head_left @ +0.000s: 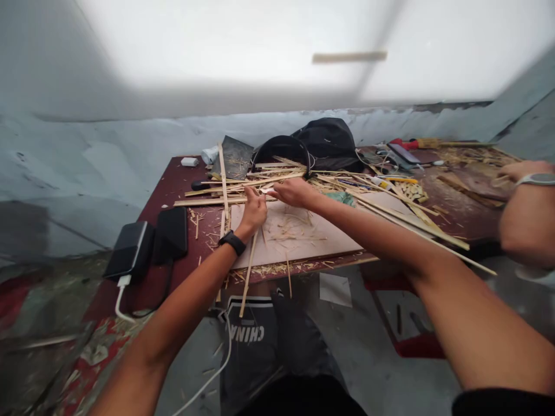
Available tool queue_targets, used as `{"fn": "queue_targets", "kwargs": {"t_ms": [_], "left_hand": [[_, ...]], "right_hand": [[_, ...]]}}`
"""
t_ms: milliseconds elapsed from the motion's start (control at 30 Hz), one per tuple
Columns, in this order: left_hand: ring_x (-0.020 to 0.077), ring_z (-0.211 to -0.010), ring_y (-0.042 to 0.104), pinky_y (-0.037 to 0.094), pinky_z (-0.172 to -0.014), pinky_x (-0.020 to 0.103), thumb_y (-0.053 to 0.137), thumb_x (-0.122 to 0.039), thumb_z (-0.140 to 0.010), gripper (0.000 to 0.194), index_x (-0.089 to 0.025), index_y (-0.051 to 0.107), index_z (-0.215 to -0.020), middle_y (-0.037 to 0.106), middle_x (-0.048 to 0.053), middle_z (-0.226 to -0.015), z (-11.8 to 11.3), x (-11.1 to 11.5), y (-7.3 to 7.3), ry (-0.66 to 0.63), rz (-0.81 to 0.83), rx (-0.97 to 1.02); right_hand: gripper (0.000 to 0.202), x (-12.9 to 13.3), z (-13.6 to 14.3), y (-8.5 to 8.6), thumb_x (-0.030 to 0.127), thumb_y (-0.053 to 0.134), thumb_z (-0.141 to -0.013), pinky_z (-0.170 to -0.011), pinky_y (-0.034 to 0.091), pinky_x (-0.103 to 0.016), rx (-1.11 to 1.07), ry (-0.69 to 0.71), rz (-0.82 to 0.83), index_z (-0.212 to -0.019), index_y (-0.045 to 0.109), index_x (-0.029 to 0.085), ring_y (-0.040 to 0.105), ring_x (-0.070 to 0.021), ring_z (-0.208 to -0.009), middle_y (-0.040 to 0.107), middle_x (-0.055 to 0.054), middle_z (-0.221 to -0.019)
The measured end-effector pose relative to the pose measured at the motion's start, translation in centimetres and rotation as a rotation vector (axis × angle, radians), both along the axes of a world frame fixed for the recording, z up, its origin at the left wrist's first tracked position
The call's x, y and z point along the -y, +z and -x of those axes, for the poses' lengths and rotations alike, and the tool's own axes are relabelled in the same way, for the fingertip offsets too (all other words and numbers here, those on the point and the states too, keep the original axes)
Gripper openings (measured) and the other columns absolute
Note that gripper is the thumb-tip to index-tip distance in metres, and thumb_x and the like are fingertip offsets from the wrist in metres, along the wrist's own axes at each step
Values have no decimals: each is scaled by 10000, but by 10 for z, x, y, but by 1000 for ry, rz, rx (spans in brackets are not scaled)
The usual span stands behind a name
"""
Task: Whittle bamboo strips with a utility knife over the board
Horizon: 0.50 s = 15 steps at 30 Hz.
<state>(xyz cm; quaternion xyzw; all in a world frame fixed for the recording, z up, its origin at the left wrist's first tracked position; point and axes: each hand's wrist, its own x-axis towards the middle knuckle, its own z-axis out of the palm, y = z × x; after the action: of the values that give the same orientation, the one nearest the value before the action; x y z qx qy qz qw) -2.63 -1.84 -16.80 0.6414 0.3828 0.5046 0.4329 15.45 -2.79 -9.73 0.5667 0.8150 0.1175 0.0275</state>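
Observation:
My left hand [254, 209], with a dark watch on its wrist, is closed over the pale board [299, 237]. A thin wooden strip [248, 277] runs from under this hand down past the table's front edge; it appears to be in its grip. My right hand [293, 192] is closed just beside it, fingertips almost meeting the left ones. Between the two hands shows a small whitish thing [267, 191], too small to name. Thin shavings [299, 237] and splinters lie on the board below.
Many wooden strips [394, 211] are heaped behind and to the right. A black bag [327, 141] rests by the wall. A power bank [130, 248] with a white cable and a dark phone [170, 234] lie left. Another person's hand [526, 170] is at the right.

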Motion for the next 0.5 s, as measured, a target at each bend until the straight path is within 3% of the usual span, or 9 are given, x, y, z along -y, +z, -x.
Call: {"fn": "queue_targets", "kwargs": {"t_ms": [133, 267, 367, 500], "left_hand": [[161, -839, 555, 493, -906, 337, 575, -64, -1015, 320, -264, 326, -1017, 449, -10, -958, -1, 0, 3, 58, -32, -55], [164, -840, 547, 486, -914, 339, 552, -59, -1021, 314, -268, 318, -1009, 438, -11, -958, -1, 2, 5, 56, -44, -85], [164, -882, 547, 487, -923, 325, 588, -79, -1008, 314, -264, 334, -1011, 447, -3, -973, 0, 2, 4, 37, -60, -88], [168, -875, 547, 503, -892, 319, 650, -172, -1005, 312, -264, 357, -1058, 439, -6, -948, 0, 0, -1, 1, -54, -77]], "right_hand": [[849, 24, 28, -1, 635, 117, -1139, -770, 465, -353, -191, -134, 74, -1147, 806, 138, 765, -301, -964, 807, -220, -1075], [819, 24, 28, 3, 628, 168, -1138, -798, 491, -396, -157, -145, 33, -1199, 779, 85, 767, -354, -985, 800, -266, -1083], [769, 9, 6, 5, 617, 230, -1137, -791, 486, -414, -19, -7, -36, -1223, 747, 54, 765, -371, -944, 799, -274, -1028], [729, -24, -23, 10, 669, 306, -1115, -781, 462, -390, 184, 230, -57, -1207, 746, 95, 756, -338, -889, 809, -231, -1004]]}}
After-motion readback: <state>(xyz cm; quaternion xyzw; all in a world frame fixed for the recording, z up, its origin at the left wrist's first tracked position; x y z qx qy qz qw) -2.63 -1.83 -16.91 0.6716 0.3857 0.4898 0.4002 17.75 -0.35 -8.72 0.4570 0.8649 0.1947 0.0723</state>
